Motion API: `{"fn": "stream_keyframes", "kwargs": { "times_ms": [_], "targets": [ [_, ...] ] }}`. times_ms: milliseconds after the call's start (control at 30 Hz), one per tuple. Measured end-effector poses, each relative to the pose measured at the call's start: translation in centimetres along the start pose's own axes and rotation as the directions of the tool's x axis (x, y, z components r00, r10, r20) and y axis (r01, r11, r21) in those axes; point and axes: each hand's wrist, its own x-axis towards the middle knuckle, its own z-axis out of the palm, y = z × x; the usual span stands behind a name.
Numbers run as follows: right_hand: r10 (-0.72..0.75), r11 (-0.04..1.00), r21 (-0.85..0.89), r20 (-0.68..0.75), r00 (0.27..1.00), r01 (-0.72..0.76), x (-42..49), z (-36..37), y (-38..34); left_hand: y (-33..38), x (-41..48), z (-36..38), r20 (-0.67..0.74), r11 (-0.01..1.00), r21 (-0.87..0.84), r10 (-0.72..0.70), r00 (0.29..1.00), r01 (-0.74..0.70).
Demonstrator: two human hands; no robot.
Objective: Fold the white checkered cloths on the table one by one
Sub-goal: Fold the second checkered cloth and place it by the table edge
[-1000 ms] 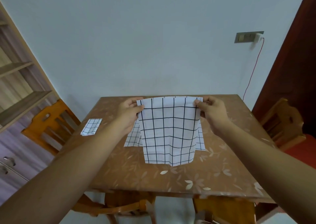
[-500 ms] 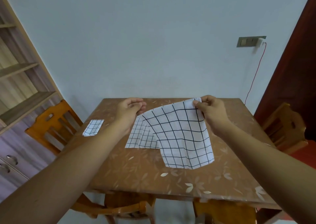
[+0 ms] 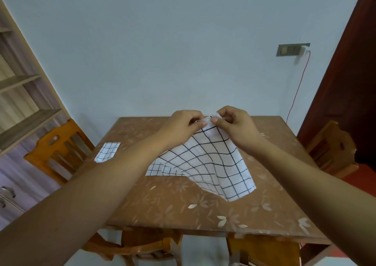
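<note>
Both hands meet just above the middle of the frame, over the far half of the desk [image 3: 183, 208]. In the head view the left hand [image 3: 183, 124] has its fingers curled and pinches the top edge of a white checkered cloth [image 3: 213, 164], and the right hand [image 3: 234, 123] pinches the same edge right beside it, thumb on the near side, so the two held corners touch or nearly touch. From that raised pinch the checkered cloth drapes down and toward the lower right, its bottom corner resting on the desk near the centre of the frame. Partly under its left side a flat cloth [image 3: 155, 169] with the same check lies on the desk. Well apart from both, toward the left edge of the desk, sits a small folded cloth [image 3: 107, 152]. The desk top is brown with a pale flower pattern. A wooden chair [image 3: 57, 150] stands at its left side and another chair [image 3: 333, 148] at its right; more chair backs show under the near edge at the bottom of the frame. Shelves [image 3: 22, 103] fill the far left, a dark door [image 3: 345, 72] the right, and a switch plate [image 3: 291, 49] with a red cord [image 3: 299, 87] hangs on the pale wall at upper right.
</note>
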Motion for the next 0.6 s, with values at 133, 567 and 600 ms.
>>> {"fn": "stream_keyframes", "kwargs": {
  "times_ms": [133, 567, 600],
  "targets": [
    [0.007, 0.994, -0.113, 0.135, 0.991, 0.008, -1.3, -0.3, 2.2, -0.1, 0.4, -0.6, -0.051, 1.000, -0.014, -0.015, 0.999, 0.014],
    [0.283, 0.863, -0.481, 0.208, 0.936, -0.154, -3.6, -1.6, 10.1, -2.6, -0.2, -6.0, -0.230, 0.983, -0.153, -0.134, 0.964, 0.100],
    [0.314, 0.853, -0.490, 0.209, 0.926, -0.179, -3.7, -1.7, 10.4, -2.8, -0.3, -6.3, -0.229, 0.981, -0.161, -0.145, 0.962, 0.109]
  ]
}}
